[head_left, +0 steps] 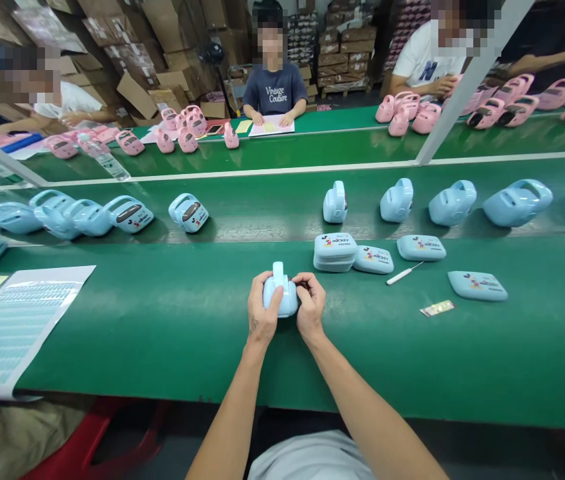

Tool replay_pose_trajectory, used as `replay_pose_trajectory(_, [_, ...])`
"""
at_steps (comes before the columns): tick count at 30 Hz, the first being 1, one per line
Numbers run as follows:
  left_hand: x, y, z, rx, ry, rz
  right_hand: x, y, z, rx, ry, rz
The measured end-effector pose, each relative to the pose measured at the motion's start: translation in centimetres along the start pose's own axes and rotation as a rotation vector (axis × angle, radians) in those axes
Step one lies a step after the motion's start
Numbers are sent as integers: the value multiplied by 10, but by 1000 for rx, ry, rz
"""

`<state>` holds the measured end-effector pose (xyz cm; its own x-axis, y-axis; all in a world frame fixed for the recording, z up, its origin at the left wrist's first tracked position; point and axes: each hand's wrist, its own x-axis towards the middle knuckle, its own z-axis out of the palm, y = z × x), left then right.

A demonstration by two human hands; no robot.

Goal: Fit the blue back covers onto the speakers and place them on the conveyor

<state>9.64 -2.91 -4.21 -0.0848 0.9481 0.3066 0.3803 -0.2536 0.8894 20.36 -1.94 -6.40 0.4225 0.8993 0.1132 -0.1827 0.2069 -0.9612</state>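
Note:
A light blue plastic device with a carrying handle [288, 303] is held low over the green table, its handle pointing up. My left hand [261, 308] wraps round its left side, thumb across the near face. At its right edge my right hand [311, 303] is closed, fingers curled and thumb pressed in against them; whatever is between these fingertips is hidden. Beyond my right hand lie a stack of light blue panels [335, 252] printed with Mickey, and single panels [374, 259], [421, 247]. Close to them rests a white-handled screwdriver [399, 276].
Blue handled devices [189, 213] line the strip beyond. Another printed panel [477, 285] and a small label strip [437, 308] lie right. A sheet of stickers [27, 320] overhangs the table's front left edge. Across the line, people handle pink devices [187, 139]. A white post [467, 87] slants at right.

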Motion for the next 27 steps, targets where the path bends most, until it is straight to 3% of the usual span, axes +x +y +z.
replay_pose_trajectory(3, [0, 1, 7, -27, 71, -79, -2, 0, 6, -50, 38, -51])
replay_pose_trajectory(7, [-5, -2, 14, -35, 176, -79, -3, -1, 10, -118, 39, -98])
replay_pose_trajectory(14, [-5, -11, 13, -118, 198, -117, -8, -3, 10, -180, 47, -130])
replay_pose_trajectory(18, [-2, -19, 9, -473, 191, -213, -6, -9, -2, -110, -97, -47])
replay_pose_trajectory(21, [-1, -23, 5, -708, 152, -255, 0, -10, -18, 103, -341, 285])
replay_pose_trajectory(23, [0, -26, 3, -681, 94, -262, 5, -8, -28, 202, -500, 425])
replay_pose_trajectory(25, [2, -29, 1, -579, 48, -267, 8, -3, -36, 157, -524, 363])
replay_pose_trajectory(27, [2, -31, 3, -477, 59, -274, 9, 3, -42, -1, -472, 173])
